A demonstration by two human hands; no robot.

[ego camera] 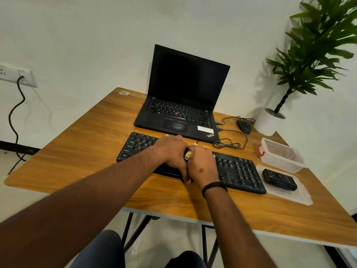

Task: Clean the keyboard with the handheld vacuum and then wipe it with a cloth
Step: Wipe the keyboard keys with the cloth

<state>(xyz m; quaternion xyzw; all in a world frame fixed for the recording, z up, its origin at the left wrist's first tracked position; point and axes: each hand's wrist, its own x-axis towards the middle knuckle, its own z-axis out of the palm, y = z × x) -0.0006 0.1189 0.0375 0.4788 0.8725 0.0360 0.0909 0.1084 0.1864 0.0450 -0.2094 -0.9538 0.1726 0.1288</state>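
Wall socket (17,74) comes first on your far left, with a dark cable (14,120) hanging down from it beside the wooden counter (77,144). On that counter, the black keyboard (237,171) lies crosswise in front of you, its left end showing keys and its middle hidden under your hands. Your left hand (170,151) lies palm down over the keys left of centre; how its fingers lie you cannot tell from here, since the back of the hand covers them. Touching it on the right, your right hand (202,163) has its grip curled tight on a pale yellowish cloth (189,155), a bit of which shows between the two hands, down on the keyboard's middle. A dark band (214,187) sits on that wrist.

Behind the keyboard stands an open black laptop (183,105), screen dark. To its right a thin wire (229,145) lies looped on the counter, and a black mouse (244,126) sits near the back edge. Further right, a clear plastic box (280,155) with a red clasp stands open, and just in front of it a clear lid (289,196) lies flat, carrying a small black device (279,179) that may be the handheld vacuum, well apart from your hands. At the far right corner, a green plant in a white pot (268,122) stands against the wall.
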